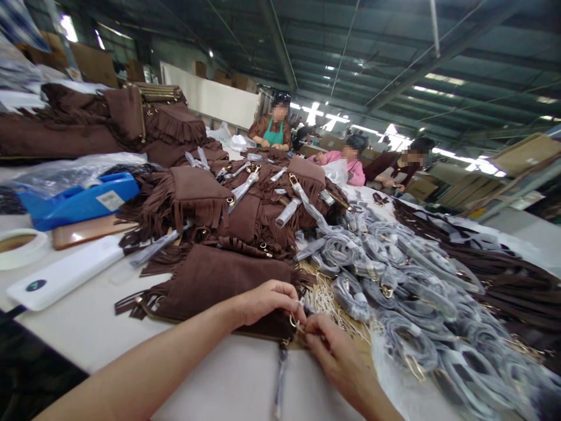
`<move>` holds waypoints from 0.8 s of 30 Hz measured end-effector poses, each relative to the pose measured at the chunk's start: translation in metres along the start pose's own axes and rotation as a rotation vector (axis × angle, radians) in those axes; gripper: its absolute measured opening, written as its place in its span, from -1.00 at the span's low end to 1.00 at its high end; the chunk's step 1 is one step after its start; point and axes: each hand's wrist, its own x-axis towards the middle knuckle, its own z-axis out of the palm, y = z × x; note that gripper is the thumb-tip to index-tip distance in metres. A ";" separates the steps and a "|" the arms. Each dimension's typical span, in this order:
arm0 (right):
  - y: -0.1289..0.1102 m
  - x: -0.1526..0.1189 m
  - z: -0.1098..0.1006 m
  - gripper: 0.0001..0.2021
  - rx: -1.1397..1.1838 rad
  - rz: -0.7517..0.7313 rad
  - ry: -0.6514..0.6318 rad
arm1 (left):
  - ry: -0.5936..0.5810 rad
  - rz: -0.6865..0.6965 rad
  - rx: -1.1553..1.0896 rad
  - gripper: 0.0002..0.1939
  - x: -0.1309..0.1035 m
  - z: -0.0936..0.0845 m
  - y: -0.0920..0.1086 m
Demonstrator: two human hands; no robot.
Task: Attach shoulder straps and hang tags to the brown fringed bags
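Note:
A brown fringed bag (228, 278) lies flat on the table in front of me, its zipped edge toward me. At its right end my left hand (269, 301) pinches a gold metal clasp (294, 321) between thumb and fingers. My right hand (335, 348) is closed just beside it, fingertips at the clasp; what they pinch is too small to make out. A plastic-wrapped zip pull (280, 380) hangs from the bag's near corner. White strings (328, 301) lie on brown card beyond my right hand.
Coiled, plastic-wrapped straps (394, 280) heap up on the right, with dark brown straps (508, 292) behind. More fringed bags (201, 193) pile ahead. A blue tape dispenser (79, 199), phone (83, 231), white device (65, 275) and tape roll (21, 248) lie left. Co-workers (272, 126) sit beyond.

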 end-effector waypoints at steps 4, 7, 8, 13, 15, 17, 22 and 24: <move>0.007 -0.012 -0.004 -0.72 -0.194 -0.225 -0.142 | -0.020 -0.006 -0.028 -0.80 -0.001 -0.002 0.002; 0.014 -0.009 0.004 -0.60 -0.480 -0.402 -0.115 | -0.025 -0.009 -0.017 -0.84 -0.003 -0.002 0.004; 0.016 -0.006 0.008 -0.60 -0.580 -0.444 -0.097 | -0.020 -0.009 -0.011 -0.85 -0.003 -0.001 0.005; 0.013 0.006 0.018 -0.70 -0.845 -0.572 -0.072 | 0.017 0.002 0.014 -0.80 -0.001 -0.001 0.002; 0.009 0.008 0.011 -0.77 -0.878 -0.613 -0.087 | 0.046 0.015 0.021 -0.72 0.001 -0.003 -0.002; 0.006 0.010 -0.001 -0.81 -0.895 -0.643 -0.094 | 0.076 0.024 0.029 -0.66 0.003 -0.005 -0.004; 0.005 0.010 -0.033 -0.73 -0.599 -0.499 -0.126 | 0.074 0.014 0.036 -0.59 0.004 -0.006 -0.005; 0.003 0.010 -0.038 -0.70 -0.348 -0.317 -0.199 | 0.058 0.014 0.043 -0.60 0.004 -0.004 -0.004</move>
